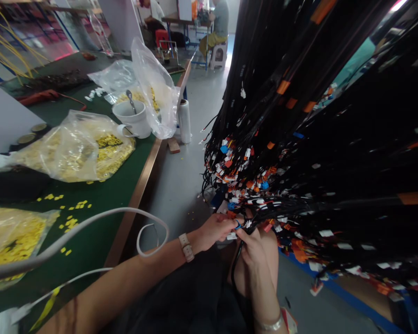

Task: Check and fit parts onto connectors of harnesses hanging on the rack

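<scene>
A large hanging bundle of black wire harnesses (316,120) fills the right side, its ends carrying white, orange and blue connectors (244,178). My left hand (214,229) and my right hand (252,243) meet just below the bundle's lowest ends. Both pinch a small blue connector (237,226) on a black cable (235,264) that drops down between my knees. A watch sits on my left wrist and a bracelet on my right.
A green workbench (101,195) on the left holds plastic bags of yellow parts (76,148), loose yellow pieces, a white mug with a spoon (134,118) and a white cable (90,222). A roll (185,121) stands on the grey floor. People sit far back.
</scene>
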`<state>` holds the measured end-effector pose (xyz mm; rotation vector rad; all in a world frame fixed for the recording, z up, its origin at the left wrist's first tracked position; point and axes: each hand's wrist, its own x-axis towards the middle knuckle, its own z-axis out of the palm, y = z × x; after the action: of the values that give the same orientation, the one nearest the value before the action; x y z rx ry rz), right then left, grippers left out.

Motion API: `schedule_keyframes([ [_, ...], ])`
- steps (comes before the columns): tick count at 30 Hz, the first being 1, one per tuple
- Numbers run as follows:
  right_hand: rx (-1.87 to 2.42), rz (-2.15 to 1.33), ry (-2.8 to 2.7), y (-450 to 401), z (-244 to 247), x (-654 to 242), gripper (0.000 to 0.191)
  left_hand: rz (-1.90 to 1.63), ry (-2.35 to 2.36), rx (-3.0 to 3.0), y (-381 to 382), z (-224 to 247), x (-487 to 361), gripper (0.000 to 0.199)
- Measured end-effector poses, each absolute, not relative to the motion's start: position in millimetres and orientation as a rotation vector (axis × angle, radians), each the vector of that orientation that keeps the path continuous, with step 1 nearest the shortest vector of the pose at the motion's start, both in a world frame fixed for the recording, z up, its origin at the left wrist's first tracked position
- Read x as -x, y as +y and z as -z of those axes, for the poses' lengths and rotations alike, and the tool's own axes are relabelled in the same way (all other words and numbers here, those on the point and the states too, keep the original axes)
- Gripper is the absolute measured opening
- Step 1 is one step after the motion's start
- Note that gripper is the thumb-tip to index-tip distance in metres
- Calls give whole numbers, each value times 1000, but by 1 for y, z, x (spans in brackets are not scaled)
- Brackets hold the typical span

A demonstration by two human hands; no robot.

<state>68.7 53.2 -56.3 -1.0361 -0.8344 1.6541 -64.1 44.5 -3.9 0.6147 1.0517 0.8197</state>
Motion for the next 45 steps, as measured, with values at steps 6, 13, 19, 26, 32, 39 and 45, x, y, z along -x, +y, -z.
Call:
schedule_keyframes([
  [6,1030,-1657,-837,52,57,-69,42,-858,1023,-663,43,11,62,43],
  [13,1042,-1661,-832,53,56,-68,45,-861,1046,-701,43,14,61,40],
  [19,1087,-1596,-807,53,56,-65,45,-806,999,-586,46,10,66,37],
  [26,1091,-1680,-836,51,51,-67,36,-827,1122,-690,57,18,81,36],
  [32,990,-1909,-831,48,48,-73,41,-930,1177,-531,64,20,89,21],
  [39,950,-1954,-860,47,53,-78,56,-1120,1240,-344,68,24,96,15],
  [45,998,-1847,-844,49,54,-74,57,-1192,1172,-281,68,23,96,18],
])
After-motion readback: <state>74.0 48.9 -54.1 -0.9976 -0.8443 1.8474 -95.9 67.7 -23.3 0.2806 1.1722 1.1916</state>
